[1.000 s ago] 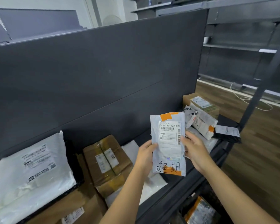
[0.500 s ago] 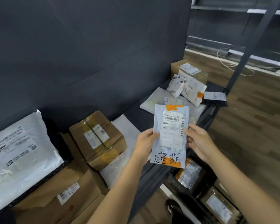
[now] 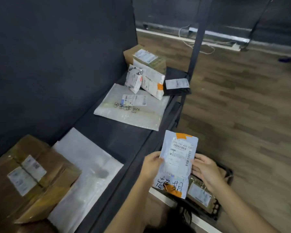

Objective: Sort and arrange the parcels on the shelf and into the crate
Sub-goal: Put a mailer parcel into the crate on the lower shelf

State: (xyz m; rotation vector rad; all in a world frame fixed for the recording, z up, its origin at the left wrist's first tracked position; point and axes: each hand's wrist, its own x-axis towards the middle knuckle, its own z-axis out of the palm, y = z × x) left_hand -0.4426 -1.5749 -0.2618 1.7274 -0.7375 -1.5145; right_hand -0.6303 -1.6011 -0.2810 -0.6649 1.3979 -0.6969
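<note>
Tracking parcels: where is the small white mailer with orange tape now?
Head view, lower right: the mailer is held between left hand and right hand, past the shelf edge, above the black crate.

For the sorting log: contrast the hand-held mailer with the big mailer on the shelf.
The held mailer is narrow, the big mailer far wider. The held mailer is gripped by the left hand and right hand; the big mailer lies flat on the shelf. The held mailer bears orange tape; the big mailer shows none. Both are pale, labelled, with black handwriting.
</note>
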